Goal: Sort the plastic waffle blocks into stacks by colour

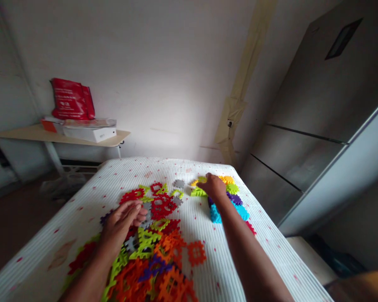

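Note:
My left hand (pixel 123 222) hovers over a heap of interlocking plastic puzzle pieces (pixel 151 247) in red, orange, lime and purple, its fingers slightly curled and holding nothing visible. My right hand (pixel 214 186) rests on a smaller group of pieces at the far right, touching a lime piece (pixel 198 192) and a yellow piece (pixel 227 179). Whether those fingers grip anything is hidden. A cyan piece (pixel 216 214) and a purple piece (pixel 234 198) lie just below that hand. An orange square piece (pixel 196 253) lies apart from the heap.
Everything lies on a white ribbed bed cover (pixel 201 247) with red specks. A tall grey refrigerator (pixel 302 126) stands to the right. Behind the bed, a wall shelf (pixel 25 133) holds a red bag (pixel 71 100) and a white box (pixel 90 134).

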`<state>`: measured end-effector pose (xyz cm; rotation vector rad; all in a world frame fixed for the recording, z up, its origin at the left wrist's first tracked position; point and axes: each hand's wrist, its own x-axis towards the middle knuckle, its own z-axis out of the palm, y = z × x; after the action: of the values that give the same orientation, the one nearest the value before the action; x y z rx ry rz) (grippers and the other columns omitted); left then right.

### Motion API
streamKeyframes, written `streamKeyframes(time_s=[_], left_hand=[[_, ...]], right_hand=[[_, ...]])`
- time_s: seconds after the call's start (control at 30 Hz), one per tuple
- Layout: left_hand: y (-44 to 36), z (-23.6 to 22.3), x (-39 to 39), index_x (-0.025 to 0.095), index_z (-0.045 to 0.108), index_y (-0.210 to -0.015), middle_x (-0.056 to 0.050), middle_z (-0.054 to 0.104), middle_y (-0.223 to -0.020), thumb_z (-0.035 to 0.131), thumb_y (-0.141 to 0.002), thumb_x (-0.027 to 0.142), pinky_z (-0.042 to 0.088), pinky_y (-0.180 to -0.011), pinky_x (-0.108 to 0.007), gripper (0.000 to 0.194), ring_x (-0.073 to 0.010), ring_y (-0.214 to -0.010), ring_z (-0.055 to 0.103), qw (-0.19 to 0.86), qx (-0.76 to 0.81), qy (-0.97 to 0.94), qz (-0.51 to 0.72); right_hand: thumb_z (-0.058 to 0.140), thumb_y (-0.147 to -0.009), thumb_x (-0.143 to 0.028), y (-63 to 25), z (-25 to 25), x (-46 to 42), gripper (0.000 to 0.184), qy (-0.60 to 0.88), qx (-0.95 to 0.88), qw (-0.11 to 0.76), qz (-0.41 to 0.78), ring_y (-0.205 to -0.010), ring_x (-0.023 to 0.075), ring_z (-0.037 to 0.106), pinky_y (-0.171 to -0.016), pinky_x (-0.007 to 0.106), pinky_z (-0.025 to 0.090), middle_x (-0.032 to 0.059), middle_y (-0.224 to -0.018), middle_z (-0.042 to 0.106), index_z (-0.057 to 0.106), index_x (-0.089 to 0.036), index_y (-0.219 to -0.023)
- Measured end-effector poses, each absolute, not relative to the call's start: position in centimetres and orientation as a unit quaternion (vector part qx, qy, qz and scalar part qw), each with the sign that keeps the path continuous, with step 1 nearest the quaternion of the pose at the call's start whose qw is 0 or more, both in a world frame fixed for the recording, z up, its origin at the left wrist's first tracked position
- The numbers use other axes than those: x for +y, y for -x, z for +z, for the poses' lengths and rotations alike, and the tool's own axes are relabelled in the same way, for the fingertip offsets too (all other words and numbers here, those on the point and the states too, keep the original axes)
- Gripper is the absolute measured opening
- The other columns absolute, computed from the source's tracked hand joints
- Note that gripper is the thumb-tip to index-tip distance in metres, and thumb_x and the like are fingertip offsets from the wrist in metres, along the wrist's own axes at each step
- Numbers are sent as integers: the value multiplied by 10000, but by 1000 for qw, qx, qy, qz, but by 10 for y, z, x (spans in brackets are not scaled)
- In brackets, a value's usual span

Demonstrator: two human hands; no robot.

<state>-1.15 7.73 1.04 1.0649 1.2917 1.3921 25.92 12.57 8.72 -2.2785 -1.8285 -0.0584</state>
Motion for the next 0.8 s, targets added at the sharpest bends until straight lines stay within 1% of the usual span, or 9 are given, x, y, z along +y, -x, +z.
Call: streamKeyframes(time_s=[0.07,0.17,0.27,0.4,0.57,0.67,0.8], left_hand=[[14,9,79,205,632,-876,-19,693,-664,703,-594,476,496,-536,-272,398,-187,-589,651,476,526,-430,559],[15,10,78,207,635,-875,-22,697,-677,705,-598,472,498,-549,-280,389,-194,-605,653,478,526,-429,557],[15,15,74,205,633,-878,-22,703,-694,698,-615,482,495,-568,-272,388,-185,-622,649,475,527,-430,559],[14,18,72,196,627,-870,-22,702,-684,709,-583,539,493,-575,-273,454,-189,-632,646,474,528,-432,557],[16,14,74,185,616,-897,-27,706,-701,702,-592,564,493,-588,-277,493,-192,-649,647,474,525,-437,555],[17,11,76,180,611,-906,-34,714,-709,708,-578,575,491,-581,-275,523,-189,-639,648,477,525,-437,553],[19,8,78,171,609,-908,-45,719,-714,708,-574,581,490,-571,-277,539,-190,-633,648,479,521,-440,553]], right_hand=[[624,-779,-463,-292,86,140,433,812,-579,72,-9,-991,289,628,-784,362,480,166,-1050,667,634,-148,-1075],[657,-742,-461,-323,80,154,477,836,-547,40,3,-1024,305,614,-793,381,477,179,-1090,652,644,-136,-1091],[677,-711,-488,-333,71,162,545,850,-526,23,9,-1045,309,602,-805,394,470,187,-1119,637,636,-138,-1126],[676,-707,-509,-335,62,167,577,858,-514,15,8,-1064,302,590,-825,406,457,186,-1137,627,627,-136,-1144],[641,-749,-480,-336,65,165,540,859,-511,18,-25,-1090,314,560,-851,443,427,188,-1146,611,609,-127,-1157],[590,-795,-444,-334,74,161,494,851,-522,25,-54,-1108,303,540,-865,439,414,180,-1175,589,580,-141,-1185],[584,-800,-379,-331,82,157,402,838,-541,21,-65,-1079,291,553,-852,418,423,172,-1155,606,616,-154,-1131]])
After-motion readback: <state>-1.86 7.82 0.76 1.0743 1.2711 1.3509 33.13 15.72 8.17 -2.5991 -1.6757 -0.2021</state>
